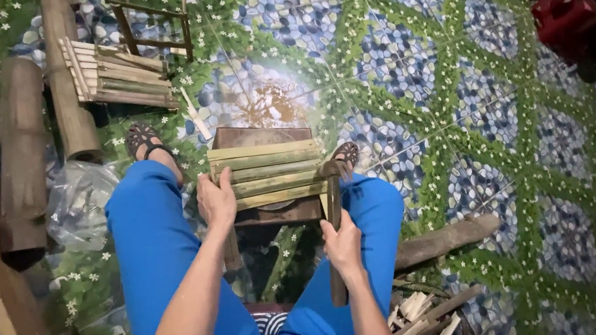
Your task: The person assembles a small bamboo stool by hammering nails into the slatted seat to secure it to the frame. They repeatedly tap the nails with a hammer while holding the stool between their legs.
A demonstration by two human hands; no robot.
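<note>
A small bamboo slat frame (pixel 267 171), with several flat green slats, lies across a brown wooden block (pixel 263 135) between my knees. My left hand (pixel 217 199) grips the left end of the slats. My right hand (pixel 342 243) is closed around a dark wooden-handled tool (pixel 334 223) that stands upright against the frame's right edge. My legs in blue trousers frame the work on both sides, and my sandalled feet rest on the patterned floor.
Thick bamboo logs (pixel 65 74) and a finished slat panel (pixel 119 77) lie at the upper left beside a wooden frame (pixel 151 23). A clear plastic bag (pixel 81 203) is at the left. Bamboo offcuts (pixel 420 318) and a log (pixel 444 239) lie at my right. Stools (pixel 571 2) stand far right.
</note>
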